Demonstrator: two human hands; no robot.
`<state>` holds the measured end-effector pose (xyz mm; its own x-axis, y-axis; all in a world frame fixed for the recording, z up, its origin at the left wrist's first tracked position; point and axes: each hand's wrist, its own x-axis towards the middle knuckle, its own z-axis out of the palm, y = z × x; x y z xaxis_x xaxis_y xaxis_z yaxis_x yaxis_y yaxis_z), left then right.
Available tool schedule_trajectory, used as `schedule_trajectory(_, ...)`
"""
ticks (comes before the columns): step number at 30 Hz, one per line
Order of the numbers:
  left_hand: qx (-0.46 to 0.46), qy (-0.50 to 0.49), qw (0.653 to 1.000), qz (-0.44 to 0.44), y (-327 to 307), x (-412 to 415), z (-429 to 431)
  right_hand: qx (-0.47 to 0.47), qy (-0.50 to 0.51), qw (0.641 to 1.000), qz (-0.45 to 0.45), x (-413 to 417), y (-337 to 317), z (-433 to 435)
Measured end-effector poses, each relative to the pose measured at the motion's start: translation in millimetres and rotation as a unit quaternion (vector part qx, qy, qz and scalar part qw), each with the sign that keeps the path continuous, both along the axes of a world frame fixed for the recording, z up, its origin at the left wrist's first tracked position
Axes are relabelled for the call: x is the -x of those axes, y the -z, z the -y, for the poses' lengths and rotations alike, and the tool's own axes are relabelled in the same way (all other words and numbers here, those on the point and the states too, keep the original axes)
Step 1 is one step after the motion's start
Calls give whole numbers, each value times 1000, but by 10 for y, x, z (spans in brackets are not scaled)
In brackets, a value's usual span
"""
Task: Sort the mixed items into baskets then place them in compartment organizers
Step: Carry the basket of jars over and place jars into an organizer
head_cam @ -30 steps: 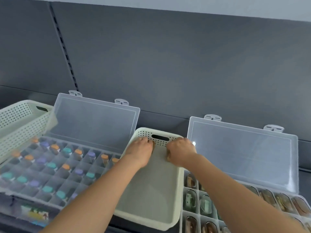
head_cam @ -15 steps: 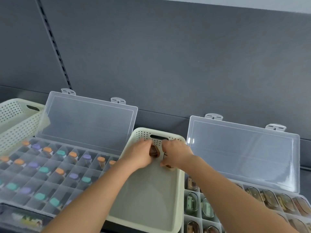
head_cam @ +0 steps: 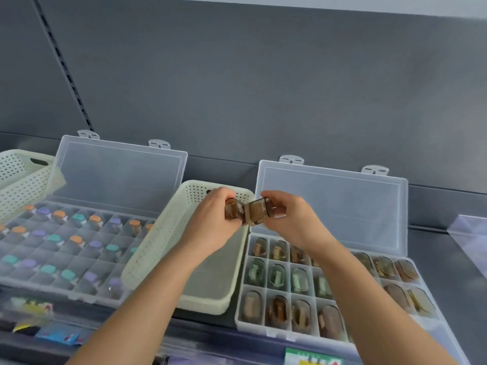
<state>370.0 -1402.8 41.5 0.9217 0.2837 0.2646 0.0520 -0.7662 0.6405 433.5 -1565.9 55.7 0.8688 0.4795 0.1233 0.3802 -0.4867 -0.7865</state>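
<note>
Two translucent brown items, touching each other, are held above the far end of the cream perforated basket; their exact type cannot be told. The basket lies tilted between two clear compartment organizers, both with lids raised. The left organizer holds small vials with orange, purple and teal caps. The right organizer holds brown and greenish oval items.
</note>
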Motion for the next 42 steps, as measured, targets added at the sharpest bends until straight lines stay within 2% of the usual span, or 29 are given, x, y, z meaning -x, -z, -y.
schedule_trajectory(6, 25, 34, 999, 9, -24, 266, 814, 29, 27, 995, 92, 355, 22, 929)
schedule_trajectory(14, 25, 100, 994, -26, 112, 570, 1837, 39, 87, 993, 69, 725, 130, 1980)
schedule_trajectory(19, 10, 147, 989, -29, 142, 605, 2347, 72, 124, 986, 89, 826, 166, 2434)
schedule_trajectory(26, -64, 204, 976, -51, 260, 463, 2781, 157, 132, 976, 72, 821, 313, 2839)
schedule_trajectory(32, -171, 203, 959, -97, 384, 386, 2854, 218, 121, 967, 56, 800, 492, 2928)
schedule_trajectory(42, -238, 217, 933, -160, 448, 324, 2821, 301, 88, 949, 34, 674, 606, 2927)
